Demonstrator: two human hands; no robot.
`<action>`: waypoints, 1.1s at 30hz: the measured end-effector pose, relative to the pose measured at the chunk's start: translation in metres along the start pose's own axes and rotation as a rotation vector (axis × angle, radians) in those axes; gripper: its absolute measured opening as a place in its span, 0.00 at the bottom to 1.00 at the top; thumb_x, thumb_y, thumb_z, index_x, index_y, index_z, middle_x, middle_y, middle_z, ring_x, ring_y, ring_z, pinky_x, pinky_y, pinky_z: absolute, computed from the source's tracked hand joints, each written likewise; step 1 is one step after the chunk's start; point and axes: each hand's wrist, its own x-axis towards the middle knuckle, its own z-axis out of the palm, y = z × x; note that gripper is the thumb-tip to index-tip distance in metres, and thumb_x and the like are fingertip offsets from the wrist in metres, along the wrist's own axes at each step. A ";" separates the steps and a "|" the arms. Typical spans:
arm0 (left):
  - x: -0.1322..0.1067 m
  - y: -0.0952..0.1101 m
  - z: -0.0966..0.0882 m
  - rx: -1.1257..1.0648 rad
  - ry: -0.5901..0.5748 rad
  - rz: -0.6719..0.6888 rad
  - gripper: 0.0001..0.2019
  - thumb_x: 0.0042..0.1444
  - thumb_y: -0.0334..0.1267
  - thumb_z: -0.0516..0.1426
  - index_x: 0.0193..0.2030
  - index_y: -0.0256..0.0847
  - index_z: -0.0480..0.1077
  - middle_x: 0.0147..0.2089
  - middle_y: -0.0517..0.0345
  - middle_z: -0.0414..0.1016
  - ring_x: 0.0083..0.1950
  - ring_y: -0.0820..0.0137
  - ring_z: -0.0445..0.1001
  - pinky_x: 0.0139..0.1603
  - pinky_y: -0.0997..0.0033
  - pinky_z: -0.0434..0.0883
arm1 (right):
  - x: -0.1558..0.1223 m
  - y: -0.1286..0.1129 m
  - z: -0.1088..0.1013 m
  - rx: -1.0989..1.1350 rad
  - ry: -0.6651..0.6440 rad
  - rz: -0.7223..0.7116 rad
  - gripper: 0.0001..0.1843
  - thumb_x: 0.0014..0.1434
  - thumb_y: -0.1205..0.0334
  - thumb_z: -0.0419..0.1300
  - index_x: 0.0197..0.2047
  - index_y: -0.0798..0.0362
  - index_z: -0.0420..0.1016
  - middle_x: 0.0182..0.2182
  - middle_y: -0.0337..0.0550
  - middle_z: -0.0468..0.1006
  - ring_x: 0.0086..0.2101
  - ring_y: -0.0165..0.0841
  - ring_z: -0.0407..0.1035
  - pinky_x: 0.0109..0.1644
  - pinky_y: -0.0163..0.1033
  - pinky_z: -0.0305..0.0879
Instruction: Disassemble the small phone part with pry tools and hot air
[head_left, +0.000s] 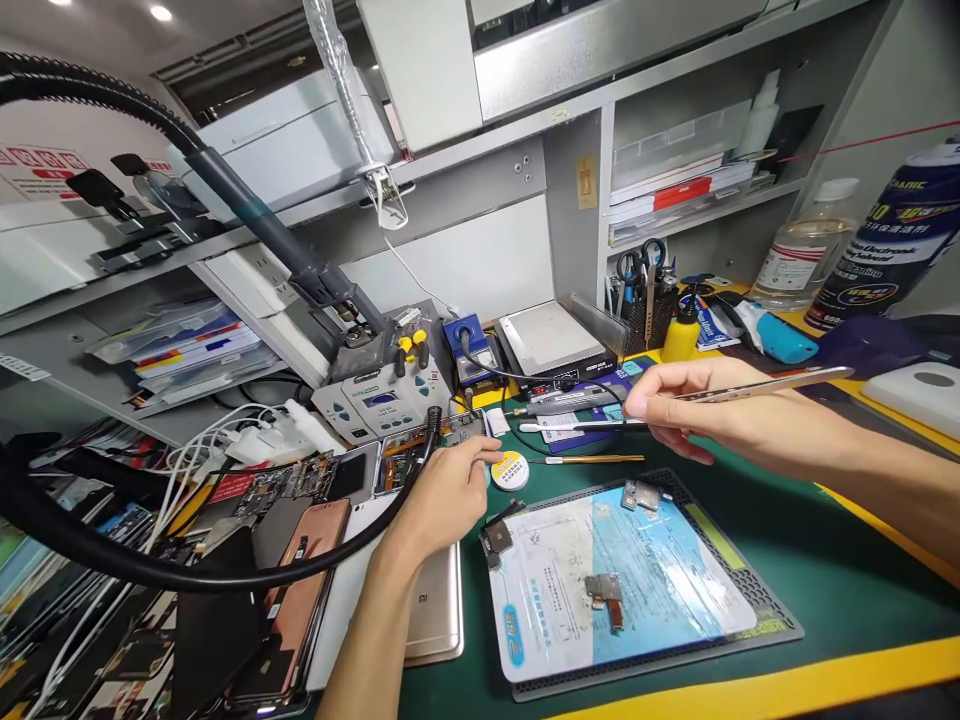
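My left hand (454, 490) reaches in from the bottom, its index finger extended at the rim of a round tin with a yellow and white label (510, 470). I see nothing held in it. My right hand (694, 405) is closed on slim metal tweezers (787, 384), their back end pointing right; the tips are hidden. A thin white-tipped stick (577, 426) runs left from under those fingers; whether it is held cannot be told. Below lies a blue and white work pad (540, 645) with a small metal part with a brown flex cable (604, 597) and other small modules (641, 495).
A black gooseneck hose (315, 570) arcs around my left forearm. Phones (300, 600) and circuit boards pile up at left. A soldering station (386, 400) stands behind, with a gold-handled tool (592, 460) before it. A yellow bottle (681, 335) and spray can (885, 240) stand at right.
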 end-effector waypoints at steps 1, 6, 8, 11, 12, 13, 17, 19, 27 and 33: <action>0.000 0.001 0.001 -0.006 -0.001 0.001 0.19 0.61 0.30 0.50 0.55 0.40 0.73 0.54 0.49 0.81 0.56 0.60 0.78 0.57 0.60 0.73 | 0.000 0.000 0.000 0.008 -0.009 0.006 0.18 0.61 0.45 0.64 0.33 0.53 0.75 0.20 0.36 0.69 0.20 0.27 0.61 0.22 0.33 0.55; -0.001 0.005 0.003 -0.033 -0.011 -0.004 0.18 0.62 0.29 0.49 0.54 0.40 0.73 0.54 0.51 0.81 0.59 0.62 0.77 0.60 0.60 0.72 | -0.002 -0.003 0.003 0.023 -0.040 0.051 0.17 0.59 0.46 0.66 0.33 0.53 0.75 0.21 0.38 0.71 0.23 0.30 0.63 0.23 0.34 0.59; -0.001 0.007 0.004 -0.040 -0.018 -0.006 0.19 0.61 0.29 0.49 0.55 0.39 0.73 0.55 0.51 0.81 0.58 0.63 0.77 0.59 0.62 0.72 | -0.002 -0.004 0.003 0.030 -0.041 0.054 0.17 0.57 0.47 0.67 0.34 0.53 0.76 0.22 0.39 0.71 0.24 0.31 0.65 0.23 0.34 0.61; -0.001 0.008 0.004 -0.048 -0.024 -0.005 0.19 0.61 0.27 0.49 0.55 0.39 0.73 0.56 0.51 0.80 0.58 0.64 0.78 0.58 0.64 0.73 | -0.003 -0.004 0.004 0.035 -0.042 0.049 0.17 0.57 0.47 0.68 0.33 0.54 0.75 0.22 0.39 0.70 0.23 0.31 0.65 0.23 0.34 0.62; -0.002 0.008 0.003 -0.046 -0.020 -0.007 0.20 0.60 0.27 0.49 0.56 0.39 0.72 0.56 0.51 0.80 0.57 0.64 0.78 0.57 0.65 0.73 | -0.003 -0.004 0.004 0.034 -0.039 0.045 0.17 0.57 0.47 0.67 0.33 0.54 0.75 0.22 0.39 0.70 0.23 0.30 0.65 0.22 0.34 0.62; -0.002 0.008 0.002 -0.041 -0.012 -0.012 0.20 0.60 0.27 0.49 0.56 0.39 0.72 0.56 0.51 0.80 0.55 0.64 0.79 0.56 0.65 0.74 | -0.003 -0.004 0.004 0.033 -0.036 0.041 0.17 0.57 0.47 0.67 0.33 0.54 0.75 0.22 0.39 0.70 0.23 0.30 0.64 0.22 0.34 0.62; -0.007 0.007 -0.003 0.001 0.030 -0.048 0.21 0.56 0.26 0.50 0.54 0.39 0.73 0.49 0.53 0.83 0.42 0.65 0.82 0.45 0.66 0.76 | -0.003 -0.002 0.003 0.026 -0.034 0.021 0.16 0.58 0.48 0.66 0.34 0.54 0.76 0.23 0.39 0.71 0.23 0.30 0.65 0.22 0.34 0.62; -0.009 0.008 -0.004 0.024 0.025 -0.058 0.20 0.54 0.26 0.51 0.51 0.39 0.75 0.46 0.54 0.84 0.43 0.64 0.82 0.45 0.66 0.76 | -0.003 -0.002 0.003 0.017 -0.035 0.017 0.15 0.58 0.49 0.67 0.34 0.54 0.76 0.23 0.39 0.71 0.23 0.30 0.66 0.22 0.34 0.63; -0.011 0.014 0.000 0.055 -0.050 -0.048 0.23 0.51 0.25 0.50 0.51 0.40 0.77 0.50 0.56 0.83 0.53 0.63 0.81 0.55 0.65 0.76 | -0.006 -0.006 0.003 0.017 -0.035 0.011 0.15 0.58 0.49 0.67 0.33 0.53 0.77 0.23 0.40 0.72 0.24 0.30 0.67 0.22 0.33 0.63; -0.011 0.013 -0.001 0.053 -0.056 -0.032 0.23 0.53 0.25 0.50 0.53 0.40 0.77 0.52 0.56 0.83 0.52 0.64 0.81 0.52 0.68 0.76 | -0.006 -0.006 0.002 0.009 -0.039 0.024 0.16 0.58 0.49 0.67 0.35 0.54 0.77 0.25 0.41 0.74 0.25 0.32 0.69 0.24 0.34 0.64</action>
